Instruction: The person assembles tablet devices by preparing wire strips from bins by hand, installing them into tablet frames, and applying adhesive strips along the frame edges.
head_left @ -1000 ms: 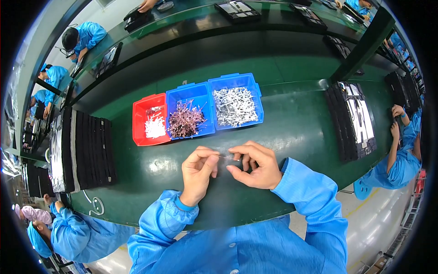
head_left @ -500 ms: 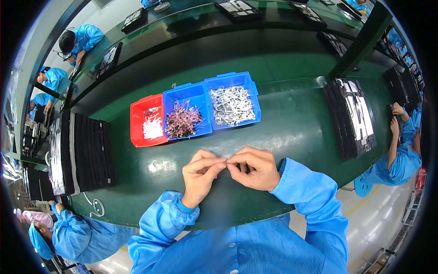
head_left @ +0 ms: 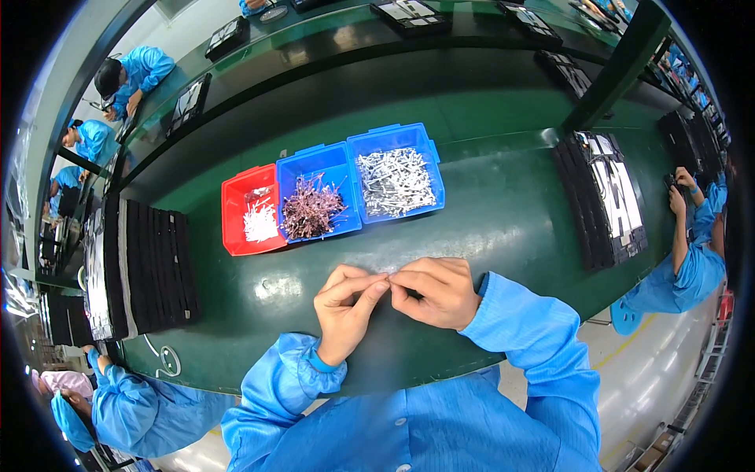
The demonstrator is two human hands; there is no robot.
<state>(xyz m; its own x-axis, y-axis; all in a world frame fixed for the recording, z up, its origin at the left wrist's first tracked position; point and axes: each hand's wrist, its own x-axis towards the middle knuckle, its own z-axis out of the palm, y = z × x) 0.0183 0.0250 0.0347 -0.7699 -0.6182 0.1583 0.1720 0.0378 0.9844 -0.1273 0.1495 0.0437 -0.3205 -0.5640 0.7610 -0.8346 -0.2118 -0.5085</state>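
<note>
My left hand (head_left: 346,307) and my right hand (head_left: 436,291) meet fingertip to fingertip above the green tabletop (head_left: 503,228). Both pinch closed, thumb against forefinger. Whatever lies between the fingertips is too small to make out. Beyond my hands three bins stand side by side. The red bin (head_left: 252,245) at the left holds small white sticks (head_left: 260,221). In the blue bin (head_left: 314,160) in the middle lies a tangle of thin brownish-purple pieces (head_left: 313,208). Another blue bin (head_left: 401,139), on the right, is filled with short white and silver pieces (head_left: 395,182).
A row of black flat cases (head_left: 161,263) stands at the left; another black stack (head_left: 602,200) stands at the right. A pale cable loop (head_left: 167,360) lies near the left front edge. A dark post (head_left: 617,71) rises at the far right. Co-workers in blue sit around.
My hands stay pinched together in nearly the same place, with only small finger shifts. The whole view has moved slightly.
</note>
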